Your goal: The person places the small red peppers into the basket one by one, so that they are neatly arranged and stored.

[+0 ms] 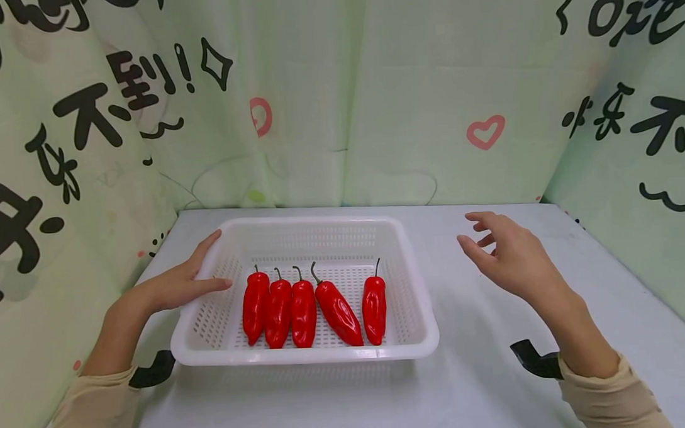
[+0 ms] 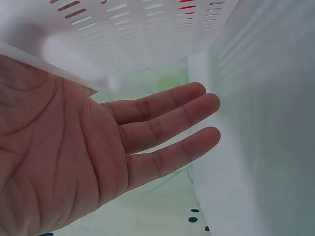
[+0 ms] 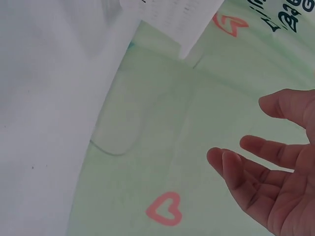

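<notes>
A white plastic basket (image 1: 207,319) with slotted walls stands on the table in the head view. Several glossy red peppers (image 1: 337,312) with thin dark stems lie inside it, one apart at the right. My left hand (image 1: 183,279) holds the basket's left rim, its thumb over the edge and the other fingers outside. The left wrist view shows three nearly straight fingers (image 2: 167,120) beside the outer wall; the thumb is hidden there. To the right of the basket, my right hand (image 1: 505,255) hovers empty, its fingers loosely bent and apart.
The white table (image 1: 473,373) runs beneath the basket, with its surface showing in front and to the right. Light green curtains (image 1: 429,97) with black writing and red hearts enclose the back and both sides. Black straps (image 1: 537,359) sit at both wrists.
</notes>
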Tool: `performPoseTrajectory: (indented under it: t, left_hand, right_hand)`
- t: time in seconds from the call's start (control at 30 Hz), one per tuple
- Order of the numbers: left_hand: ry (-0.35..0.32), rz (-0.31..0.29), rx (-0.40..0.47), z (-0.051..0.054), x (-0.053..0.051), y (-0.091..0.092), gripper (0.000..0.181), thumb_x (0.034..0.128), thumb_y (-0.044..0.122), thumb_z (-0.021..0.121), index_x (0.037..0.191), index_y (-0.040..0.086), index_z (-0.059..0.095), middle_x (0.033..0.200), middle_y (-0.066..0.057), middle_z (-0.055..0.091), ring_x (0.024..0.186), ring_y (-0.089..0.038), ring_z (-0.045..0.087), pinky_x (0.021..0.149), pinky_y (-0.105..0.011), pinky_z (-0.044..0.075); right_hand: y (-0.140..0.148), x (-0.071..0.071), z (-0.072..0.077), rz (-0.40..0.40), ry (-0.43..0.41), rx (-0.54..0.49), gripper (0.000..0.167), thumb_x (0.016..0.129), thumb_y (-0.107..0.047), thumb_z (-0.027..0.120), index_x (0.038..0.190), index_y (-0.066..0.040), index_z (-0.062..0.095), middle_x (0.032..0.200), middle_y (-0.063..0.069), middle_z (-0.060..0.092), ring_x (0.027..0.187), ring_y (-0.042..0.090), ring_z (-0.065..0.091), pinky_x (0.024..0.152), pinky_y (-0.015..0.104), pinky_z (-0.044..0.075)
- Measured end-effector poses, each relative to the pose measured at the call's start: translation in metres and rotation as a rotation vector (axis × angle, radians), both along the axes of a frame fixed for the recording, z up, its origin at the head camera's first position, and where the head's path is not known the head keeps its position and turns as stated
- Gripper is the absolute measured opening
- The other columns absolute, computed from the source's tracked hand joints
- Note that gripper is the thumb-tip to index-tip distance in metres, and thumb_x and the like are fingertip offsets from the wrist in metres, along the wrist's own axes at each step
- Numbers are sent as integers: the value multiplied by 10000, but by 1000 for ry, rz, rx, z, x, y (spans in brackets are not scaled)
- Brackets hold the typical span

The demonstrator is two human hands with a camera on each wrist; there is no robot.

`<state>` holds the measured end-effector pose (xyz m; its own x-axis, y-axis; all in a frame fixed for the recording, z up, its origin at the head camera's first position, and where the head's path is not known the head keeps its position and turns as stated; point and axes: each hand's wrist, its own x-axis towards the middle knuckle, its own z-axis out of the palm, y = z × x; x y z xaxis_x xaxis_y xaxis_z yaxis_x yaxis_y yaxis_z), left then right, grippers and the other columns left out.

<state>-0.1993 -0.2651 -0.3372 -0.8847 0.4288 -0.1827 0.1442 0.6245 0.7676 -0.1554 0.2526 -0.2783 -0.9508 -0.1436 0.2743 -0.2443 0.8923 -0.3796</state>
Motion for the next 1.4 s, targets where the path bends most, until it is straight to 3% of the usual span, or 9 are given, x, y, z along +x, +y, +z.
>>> performPoseTrajectory:
  t: [0.33, 0.67, 1.0, 1.2, 1.4]
  left_hand:
    - [-2, 2, 0, -1, 0, 0, 1063, 954, 349, 668, 1633, 200, -136, 1502, -319, 344, 969, -243, 693, 749, -439, 637]
    - [1, 6, -7, 0, 0, 0, 1063, 954, 343, 669, 1632, 197, -136, 1483, -323, 359, 950, -241, 699, 741, -445, 638]
    - [-3, 11, -7, -1, 0, 0, 1065, 957, 343, 671, 1632, 207, -140, 1508, -321, 330, 972, -252, 696, 747, -453, 637]
    - [-4, 11, -6, -1, 0, 0, 1063, 955, 338, 670, 1631, 202, -140, 1503, -317, 335, 983, -254, 689, 747, -448, 637]
    - [-5, 9, -2, -1, 0, 0, 1060, 957, 333, 667, 1632, 207, -140, 1502, -315, 340, 981, -249, 690, 743, -442, 637]
  right_hand:
    - [15, -7, -6, -46, -16, -15, 595, 1032, -356, 600, 1481, 7, 456, 1359, 298, 544, 1159, 469, 605, 847, 618, 549]
    - [38, -18, -15, -52, -15, -30, 660, 1004, -401, 641, 1489, 3, 449, 1386, 300, 514, 1084, 505, 622, 872, 644, 532]
    - [58, -24, -25, -87, -23, -64, 743, 988, -415, 657, 1523, 29, 397, 1456, 356, 394, 1160, 538, 515, 889, 692, 515]
    - [73, -30, -29, -135, -68, -31, 805, 977, -430, 662, 1542, 45, 342, 1473, 396, 329, 1179, 564, 467, 840, 691, 539]
    - [87, -32, -34, -157, -95, -9, 813, 984, -438, 644, 1526, 80, 330, 1455, 415, 321, 1253, 578, 364, 871, 756, 473]
